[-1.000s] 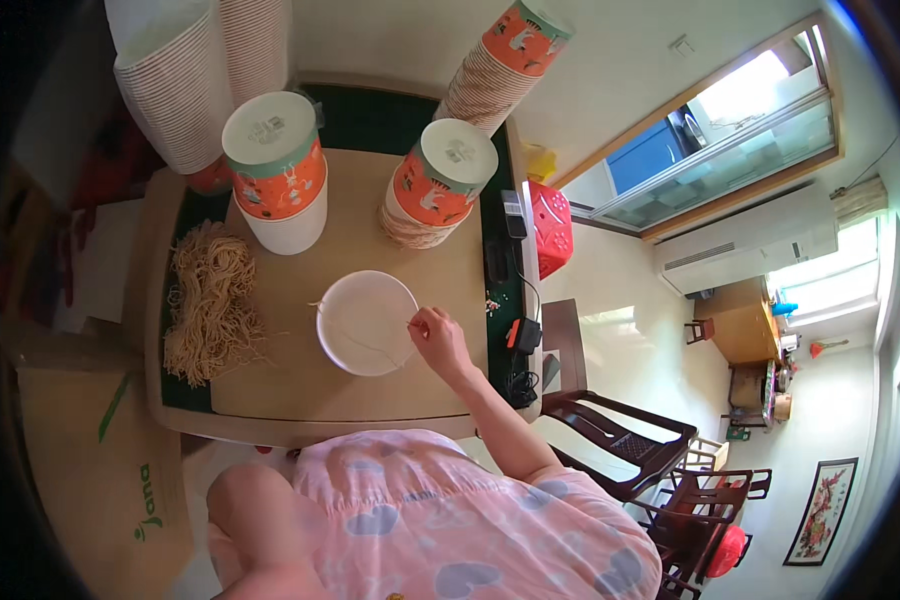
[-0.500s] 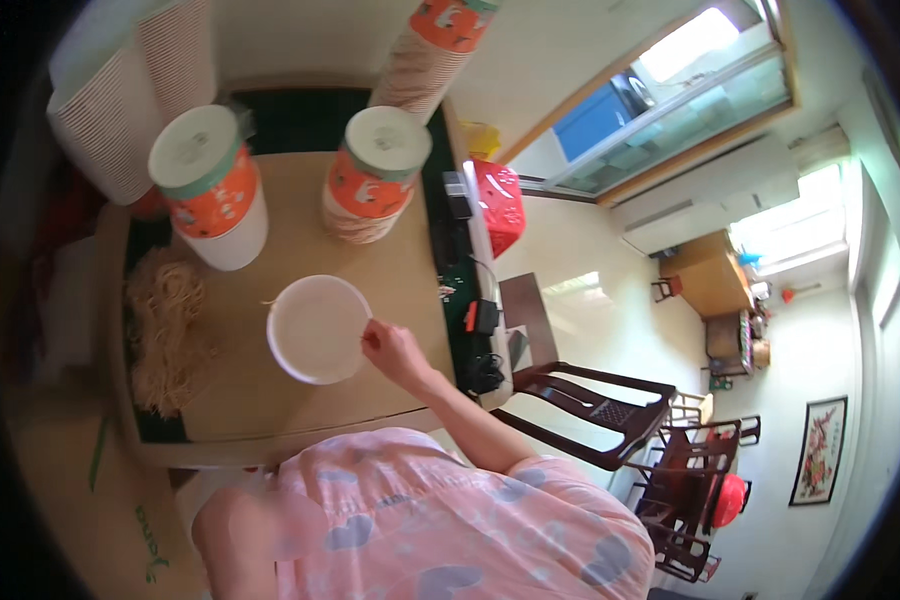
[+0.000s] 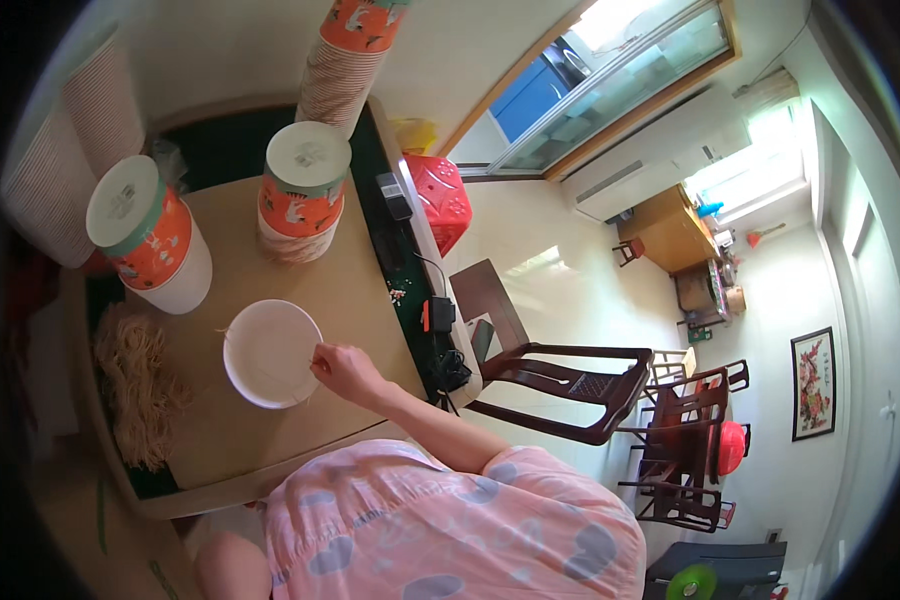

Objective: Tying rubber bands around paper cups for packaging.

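My right hand (image 3: pixel 346 374) is closed in a pinch at the right rim of a white paper bucket (image 3: pixel 273 354). A thin string shows faintly by the fingertips, and a short end of string pokes out at the bucket's left rim. The bucket stands with its mouth up, and its inside looks bare. Left of it lies a loose bundle of tan string (image 3: pixel 138 385). Of my left arm only a part shows at the lower edge; my left hand is out of sight.
Orange-banded paper bucket stacks stand at the left (image 3: pixel 155 235), middle (image 3: pixel 303 195) and back (image 3: pixel 345 70). White stacks (image 3: pixel 105 110) rise far left. A black adapter (image 3: pixel 438 314) and cables (image 3: pixel 452 372) lie along the right table edge. Beyond are a red stool (image 3: pixel 438 200) and a dark wooden chair (image 3: pixel 570 390).
The view has swung, so the table sits lower and further left. My right hand remains pinched at the bucket's right rim. My left hand stays out of sight.
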A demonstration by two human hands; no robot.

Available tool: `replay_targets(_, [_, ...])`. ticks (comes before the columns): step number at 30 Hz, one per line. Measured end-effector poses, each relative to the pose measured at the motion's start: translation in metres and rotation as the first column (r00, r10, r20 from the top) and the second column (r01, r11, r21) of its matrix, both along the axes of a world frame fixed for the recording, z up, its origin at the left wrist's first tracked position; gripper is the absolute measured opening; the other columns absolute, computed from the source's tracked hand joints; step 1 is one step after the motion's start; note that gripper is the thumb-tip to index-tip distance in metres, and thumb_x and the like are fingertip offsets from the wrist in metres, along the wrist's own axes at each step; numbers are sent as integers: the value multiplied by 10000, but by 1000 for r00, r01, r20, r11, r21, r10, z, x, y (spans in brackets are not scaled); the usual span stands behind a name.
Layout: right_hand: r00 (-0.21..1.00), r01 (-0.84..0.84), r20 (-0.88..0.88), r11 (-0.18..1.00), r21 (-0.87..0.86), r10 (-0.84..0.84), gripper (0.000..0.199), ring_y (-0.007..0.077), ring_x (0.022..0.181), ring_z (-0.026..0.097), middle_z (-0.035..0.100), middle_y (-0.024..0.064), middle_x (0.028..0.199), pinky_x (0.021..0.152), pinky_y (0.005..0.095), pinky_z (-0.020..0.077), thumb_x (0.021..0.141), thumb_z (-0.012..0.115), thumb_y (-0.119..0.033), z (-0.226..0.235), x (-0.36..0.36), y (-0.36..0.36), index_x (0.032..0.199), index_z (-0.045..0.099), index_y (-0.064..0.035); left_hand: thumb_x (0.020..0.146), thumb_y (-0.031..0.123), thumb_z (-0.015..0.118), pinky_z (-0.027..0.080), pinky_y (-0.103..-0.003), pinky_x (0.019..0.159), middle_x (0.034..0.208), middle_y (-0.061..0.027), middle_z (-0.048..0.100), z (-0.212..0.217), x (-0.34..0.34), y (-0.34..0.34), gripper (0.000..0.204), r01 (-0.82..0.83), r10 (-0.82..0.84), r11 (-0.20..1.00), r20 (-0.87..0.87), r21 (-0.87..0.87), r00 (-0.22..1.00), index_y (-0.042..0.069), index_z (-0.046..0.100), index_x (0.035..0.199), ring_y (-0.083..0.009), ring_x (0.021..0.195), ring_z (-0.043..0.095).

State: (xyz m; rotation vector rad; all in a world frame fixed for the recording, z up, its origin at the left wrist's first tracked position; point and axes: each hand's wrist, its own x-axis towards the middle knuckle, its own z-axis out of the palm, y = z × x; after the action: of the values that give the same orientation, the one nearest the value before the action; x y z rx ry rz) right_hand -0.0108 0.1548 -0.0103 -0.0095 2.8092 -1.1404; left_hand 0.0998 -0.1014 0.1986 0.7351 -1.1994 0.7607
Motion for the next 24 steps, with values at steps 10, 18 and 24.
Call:
replay_targets(10, [1000,-7,-18,998,-60,6,120,311,653,598,599,156,699,596,375,475,761,598,-119,4,1,10,780,570,-4,909,227,494,405,-294,795,1018,-111,530,-6,-56,26,289,-502,518,721,-108,-478,848,27,526,1117,-176,903,497])
replay_targets(18, [1000,11,15,989,-145,-9,115,245,637,605,608,139,708,593,333,482,768,607,-105,0,0,5,836,600,-13,911,171,485,438,-266,696,916,-89,554,-34,-77,61,226,-695,796,159,-326,-701,510,34,561,1074,-158,771,526])
replay_targets(24, [983,180,99,927,-329,-156,101,90,698,576,632,56,751,638,252,491,817,623,-104,-3,5,8,865,645,-18,912,129,477,463,-244,622,840,-73,573,-50,-73,36,192,-568,725,-504,-676,-651,132,39,587,1042,-144,672,548])
